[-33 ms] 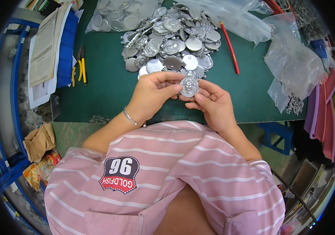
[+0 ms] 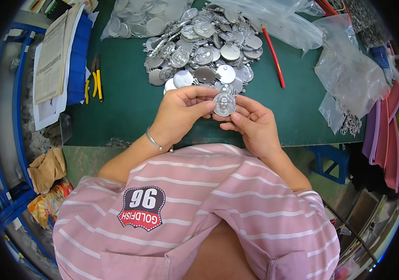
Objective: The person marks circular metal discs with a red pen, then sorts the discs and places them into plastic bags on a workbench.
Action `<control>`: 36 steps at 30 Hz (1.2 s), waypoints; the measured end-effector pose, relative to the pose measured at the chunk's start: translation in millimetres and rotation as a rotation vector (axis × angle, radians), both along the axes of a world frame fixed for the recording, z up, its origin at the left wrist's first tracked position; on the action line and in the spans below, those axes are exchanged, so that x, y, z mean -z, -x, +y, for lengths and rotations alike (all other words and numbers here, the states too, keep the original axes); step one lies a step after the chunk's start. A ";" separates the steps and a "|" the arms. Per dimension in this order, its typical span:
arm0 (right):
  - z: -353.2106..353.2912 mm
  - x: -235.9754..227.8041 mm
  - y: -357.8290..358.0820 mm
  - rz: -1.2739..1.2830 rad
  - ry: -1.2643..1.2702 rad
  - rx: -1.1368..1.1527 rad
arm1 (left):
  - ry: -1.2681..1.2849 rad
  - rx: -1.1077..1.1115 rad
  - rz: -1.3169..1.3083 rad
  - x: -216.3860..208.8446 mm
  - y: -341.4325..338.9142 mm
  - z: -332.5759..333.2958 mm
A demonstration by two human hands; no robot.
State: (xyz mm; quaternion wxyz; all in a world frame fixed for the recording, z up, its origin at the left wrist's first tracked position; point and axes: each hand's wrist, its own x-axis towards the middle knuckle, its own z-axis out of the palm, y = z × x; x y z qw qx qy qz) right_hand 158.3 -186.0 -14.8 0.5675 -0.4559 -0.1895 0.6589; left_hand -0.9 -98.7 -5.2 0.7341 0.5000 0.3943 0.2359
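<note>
Between my two hands is a round silver medallion (image 2: 224, 105) with a raised face on its front and a loop at the top. My left hand (image 2: 183, 109) pinches its left edge with thumb and fingers. At its lower right edge, the thumb and fingertips of my right hand (image 2: 254, 122) grip it too. Just beyond my hands lies a heap of similar silver medallions (image 2: 204, 56), some with the relief up, others showing plain backs. Parts of the nearest ones are hidden behind my left fingers.
A red pencil (image 2: 273, 56) lies right of the heap on the green tabletop (image 2: 115, 112). Yellow-handled pliers (image 2: 98, 79) lie left, beside a blue bin (image 2: 79, 65) with papers. Clear plastic bags (image 2: 346, 65) cover the right side; another bag (image 2: 136, 23) of discs sits behind.
</note>
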 end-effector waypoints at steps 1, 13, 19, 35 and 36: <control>-0.8 0.8 0.4 -0.005 -0.005 -0.008 | 0.007 0.000 -0.003 0.5 0.8 -0.4; -0.5 0.1 -1.1 -0.008 0.016 -0.050 | 0.067 0.012 -0.043 1.0 3.6 3.2; 0.9 -0.9 -3.2 0.005 0.041 -0.062 | 0.113 0.017 -0.064 4.3 4.0 5.0; -0.9 -2.3 3.4 -0.520 -0.238 -0.098 | 0.510 0.019 -0.356 5.3 -1.1 3.7; 1.9 -6.0 1.9 -0.611 -0.309 -0.096 | 0.623 -0.001 -0.433 6.1 -1.4 5.5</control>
